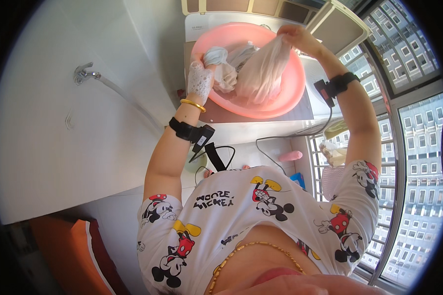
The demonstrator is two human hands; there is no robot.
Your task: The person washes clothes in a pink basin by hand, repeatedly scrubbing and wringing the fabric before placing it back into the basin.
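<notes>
A pink plastic basin [300,83] stands on top of a washing machine [195,23]. My left hand [201,79], coated in soap suds, is at the basin's left side and grips a bunched part of a wet, pale cloth [264,75]. At the far right rim my right hand [297,38] pinches a raised edge of the cloth, which hangs down in folds into the basin. Cloudy water shows below the fabric. A greyish bundle of cloth [243,55] lies between the hands, partly hidden; whether it is a separate piece I cannot tell.
A chrome tap [84,73] with a grey hose [129,99] is on the left wall. Black cables [269,139] run from my forearm bands. A raised panelled lid [336,25] stands behind the basin. Barred windows [391,129] line the right. On the floor lies a pink object [291,156].
</notes>
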